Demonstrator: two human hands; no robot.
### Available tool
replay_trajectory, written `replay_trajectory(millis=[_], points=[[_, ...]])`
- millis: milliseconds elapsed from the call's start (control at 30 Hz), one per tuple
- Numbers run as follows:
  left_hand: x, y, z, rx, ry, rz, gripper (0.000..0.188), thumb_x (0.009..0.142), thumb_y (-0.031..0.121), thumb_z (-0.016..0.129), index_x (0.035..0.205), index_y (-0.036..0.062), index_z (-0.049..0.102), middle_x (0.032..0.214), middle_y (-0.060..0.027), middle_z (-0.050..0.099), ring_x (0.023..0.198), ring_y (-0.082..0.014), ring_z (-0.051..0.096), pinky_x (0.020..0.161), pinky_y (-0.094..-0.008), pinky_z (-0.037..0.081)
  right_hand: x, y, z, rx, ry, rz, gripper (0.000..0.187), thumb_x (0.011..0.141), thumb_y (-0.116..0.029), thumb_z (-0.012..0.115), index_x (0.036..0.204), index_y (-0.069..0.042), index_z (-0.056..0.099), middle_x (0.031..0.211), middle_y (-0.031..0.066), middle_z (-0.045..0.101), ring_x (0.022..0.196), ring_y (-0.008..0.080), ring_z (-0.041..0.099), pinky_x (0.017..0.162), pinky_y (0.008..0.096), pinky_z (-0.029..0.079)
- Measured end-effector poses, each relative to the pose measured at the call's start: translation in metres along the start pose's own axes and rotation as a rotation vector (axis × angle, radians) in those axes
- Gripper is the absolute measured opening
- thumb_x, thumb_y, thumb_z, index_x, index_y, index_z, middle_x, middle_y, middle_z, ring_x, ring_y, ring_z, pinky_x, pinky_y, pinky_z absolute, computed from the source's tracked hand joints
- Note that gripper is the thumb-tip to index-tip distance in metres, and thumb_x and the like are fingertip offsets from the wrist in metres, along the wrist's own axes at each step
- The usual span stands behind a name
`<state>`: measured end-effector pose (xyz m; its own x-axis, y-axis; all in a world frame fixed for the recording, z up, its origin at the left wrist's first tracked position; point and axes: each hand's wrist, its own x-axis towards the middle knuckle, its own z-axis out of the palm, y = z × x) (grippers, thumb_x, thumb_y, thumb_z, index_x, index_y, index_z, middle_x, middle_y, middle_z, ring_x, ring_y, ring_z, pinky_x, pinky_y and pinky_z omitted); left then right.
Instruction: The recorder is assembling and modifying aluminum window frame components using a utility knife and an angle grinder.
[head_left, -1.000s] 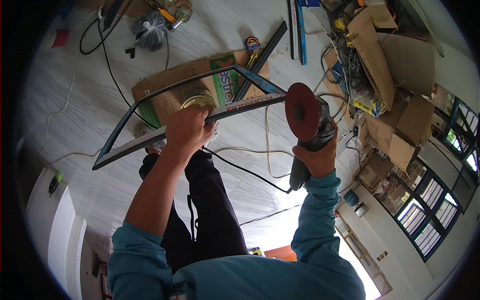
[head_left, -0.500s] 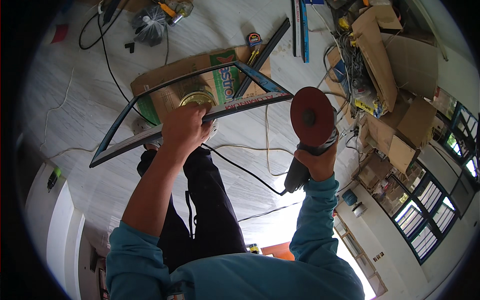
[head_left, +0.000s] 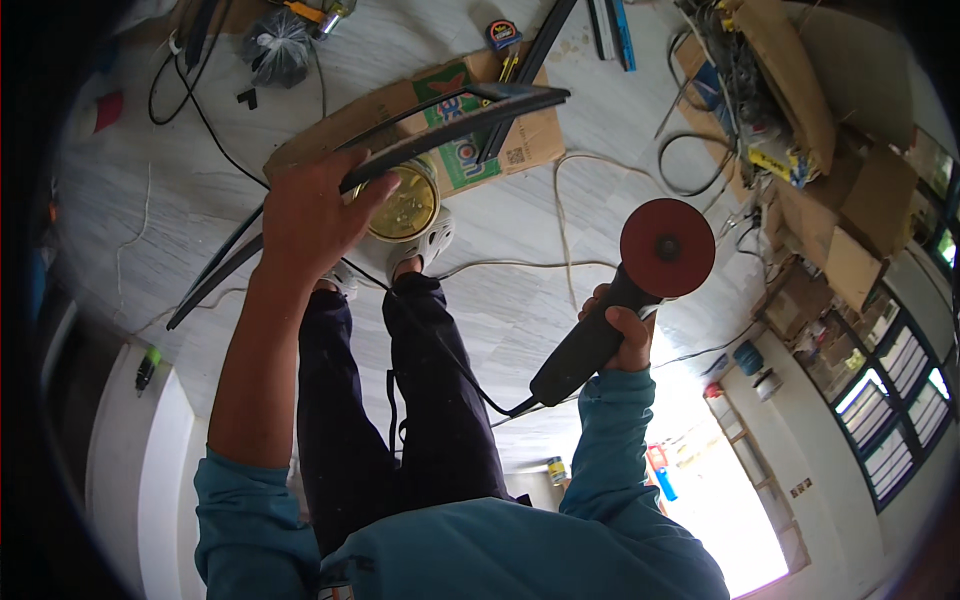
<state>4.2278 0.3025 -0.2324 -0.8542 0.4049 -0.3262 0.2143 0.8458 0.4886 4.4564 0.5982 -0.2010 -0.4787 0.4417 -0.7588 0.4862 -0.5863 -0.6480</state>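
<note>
While the left hand (head_left: 305,215) closes around the near rail of a dark metal frame (head_left: 455,118), lifting it above the pale marble floor (head_left: 520,300), the right hand (head_left: 618,338) is wrapped tight on the black handle of an angle grinder (head_left: 625,290), its red disc (head_left: 667,247) held up and well apart from the frame. Fingers of the left hand curl over the rail's top edge, thumb beneath, so the frame hangs from that one grip, its far corner over a flattened cardboard box (head_left: 440,130) lying on the floor. A round brass-coloured tin (head_left: 405,205) sits just under the frame, beside the person's light shoes (head_left: 425,245).

Made of thin angled bars, the frame looks stiff and fairly light but long and awkward, likely to swing or twist when held at one point; a grip near the middle of a rail, as here, seems the steadiest. Its cut ends may be sharp. The grinder appears the heavier item, best held by the handle with its black cord (head_left: 440,350) trailing clear. More cardboard boxes (head_left: 830,200) and loose tools crowd the right side.
</note>
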Motion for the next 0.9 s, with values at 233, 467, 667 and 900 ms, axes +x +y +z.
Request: replay_trajectory(millis=[233, 467, 667, 900], points=[[0.035, 0.040, 0.010, -0.046, -0.125, -0.047, 0.051, 0.089, 0.045, 0.069, 0.110, -0.0018, 0.068, 0.091, -0.0204, 0.071, 0.082, -0.0321, 0.070, 0.076, -0.0374, 0.053, -0.005, 0.036, -0.018, 0.138, 0.136, 0.057, 0.061, 0.059, -0.009, 0.071, 0.116, -0.002, 0.050, 0.083, 0.0136, 0.061, 0.067, 0.0243, 0.063, 0.062, 0.0366, 0.055], [0.048, 0.050, 0.013, -0.068, -0.141, -0.024, 0.053, 0.090, 0.047, 0.068, 0.111, -0.0016, 0.068, 0.092, -0.0170, 0.072, 0.087, -0.0273, 0.071, 0.078, -0.0361, 0.052, -0.003, 0.043, -0.028, 0.199, 0.146, 0.063, 0.062, 0.058, -0.007, 0.072, 0.116, -0.002, 0.051, 0.083, 0.0132, 0.062, 0.067, 0.0245, 0.063, 0.062, 0.0367, 0.055], [0.087, 0.064, 0.008, -0.229, -0.212, -0.108, 0.065, 0.091, 0.061, 0.055, 0.103, -0.0006, 0.070, 0.082, -0.0131, 0.068, 0.077, -0.0236, 0.064, 0.078, -0.0343, 0.047, 0.000, 0.035, -0.022, 0.156, 0.103, 0.041, 0.062, 0.057, -0.005, 0.072, 0.116, -0.002, 0.052, 0.082, 0.0125, 0.062, 0.067, 0.0242, 0.063, 0.062, 0.0359, 0.055], [0.096, 0.043, 0.005, -0.420, -0.386, -0.055, 0.052, 0.097, 0.049, 0.052, 0.100, -0.0011, 0.066, 0.083, -0.0078, 0.065, 0.075, -0.0173, 0.057, 0.077, -0.0324, 0.045, 0.000, 0.027, -0.010, 0.139, 0.088, 0.025, 0.062, 0.057, -0.004, 0.071, 0.116, -0.003, 0.053, 0.082, 0.0124, 0.062, 0.066, 0.0241, 0.063, 0.061, 0.0356, 0.055]])
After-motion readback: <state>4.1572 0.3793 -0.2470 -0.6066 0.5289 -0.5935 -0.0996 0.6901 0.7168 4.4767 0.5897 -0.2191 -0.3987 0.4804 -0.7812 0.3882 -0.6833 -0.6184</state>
